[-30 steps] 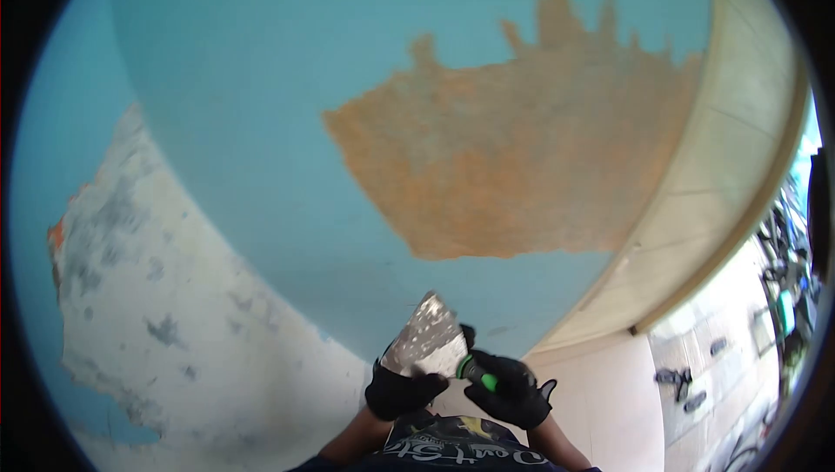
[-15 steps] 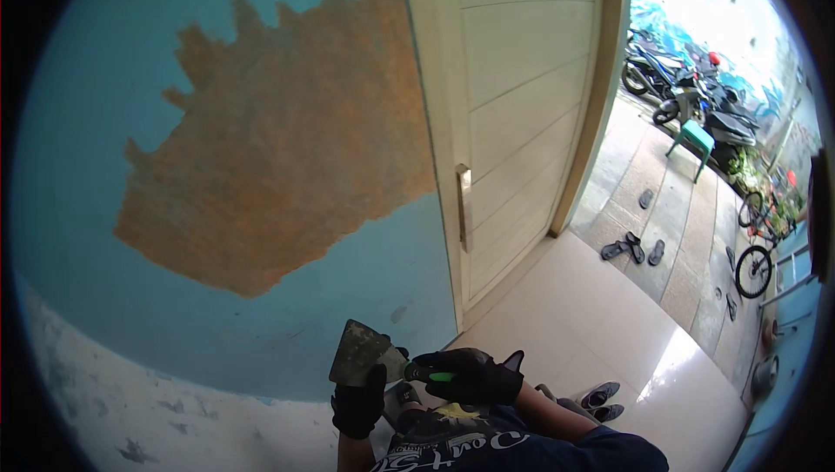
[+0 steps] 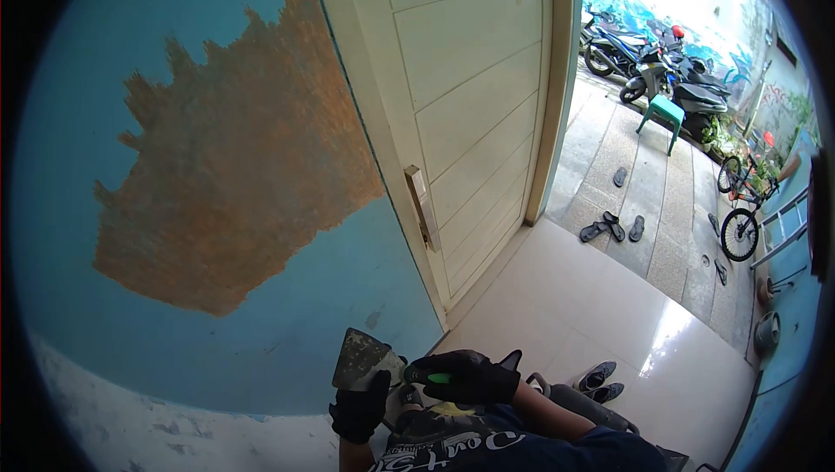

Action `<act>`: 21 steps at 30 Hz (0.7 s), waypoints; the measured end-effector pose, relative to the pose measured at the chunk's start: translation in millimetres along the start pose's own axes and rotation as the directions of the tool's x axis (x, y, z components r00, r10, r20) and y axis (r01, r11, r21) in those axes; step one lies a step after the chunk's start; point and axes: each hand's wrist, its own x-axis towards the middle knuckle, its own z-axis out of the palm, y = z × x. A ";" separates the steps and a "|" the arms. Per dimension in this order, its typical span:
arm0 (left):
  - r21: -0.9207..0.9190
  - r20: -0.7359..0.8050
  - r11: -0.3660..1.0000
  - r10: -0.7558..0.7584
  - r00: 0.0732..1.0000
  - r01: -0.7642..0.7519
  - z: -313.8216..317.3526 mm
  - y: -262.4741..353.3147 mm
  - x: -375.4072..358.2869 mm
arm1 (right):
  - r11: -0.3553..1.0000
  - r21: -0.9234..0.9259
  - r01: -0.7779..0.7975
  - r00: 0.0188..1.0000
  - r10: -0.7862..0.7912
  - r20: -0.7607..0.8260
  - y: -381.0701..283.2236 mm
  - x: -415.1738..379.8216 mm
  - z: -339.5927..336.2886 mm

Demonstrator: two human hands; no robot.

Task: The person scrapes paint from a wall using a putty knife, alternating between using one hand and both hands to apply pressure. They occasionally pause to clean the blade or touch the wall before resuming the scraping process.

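So in the head view my right hand (image 3: 470, 376), in a black glove, is wrapped around the black-and-green handle (image 3: 440, 378) of a flat metal scraper with a wide, blotchy grey blade (image 3: 364, 361), down at the lower centre of the frame. My left hand (image 3: 357, 411), also black-gloved, has its thumb lying on the lower part of that blade; the other fingers are mostly hidden, so I can't tell if it's really pinching it. The scraper is in front of my dark printed shirt (image 3: 487, 441), well apart from the rough brown patch (image 3: 226, 167) on the light-blue painted wall (image 3: 365, 272) at upper left. Top centre is a cream panelled door (image 3: 478, 80) with a long metal pull handle (image 3: 423, 207). Dark shoes (image 3: 598, 381) sit on the glossy pale tiles (image 3: 557, 298), lower right, and a green plastic stool (image 3: 666, 109) stands outside near parked motorbikes (image 3: 700, 96), upper right.
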 end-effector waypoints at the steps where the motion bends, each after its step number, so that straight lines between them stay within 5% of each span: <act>1: -0.009 0.001 1.000 0.006 1.000 -0.006 1.0 -1.2 0.1 | 1.000 0.001 -0.003 1.000 0.003 -0.008 -0.3 -0.4 -1.4; 4: -0.165 0.080 0.981 -0.088 0.993 0.100 -1.0 0.9 0.9 | 1.000 0.018 0.003 1.000 -0.003 -0.007 2.4 0.3 -3.7; 10: 0.052 0.095 0.997 -0.061 0.994 0.056 -0.6 3.3 2.3 | 0.999 -0.028 0.020 1.000 -0.020 -0.008 4.8 -3.7 -4.9; 16: -0.058 0.222 0.988 -0.130 0.966 0.146 -13.1 21.2 10.9 | 0.994 -0.010 -0.107 0.994 0.108 0.035 3.4 -5.0 -0.1; 20: 0.018 0.213 1.000 -0.002 0.977 -0.002 -14.1 2.2 3.8 | 0.993 -0.069 -0.101 0.994 0.103 0.031 12.8 -0.7 4.4; 21: -0.011 0.284 0.978 -0.197 0.938 0.209 -16.8 10.8 6.4 | 0.992 -0.085 -0.089 0.995 0.092 0.033 13.7 -0.1 5.9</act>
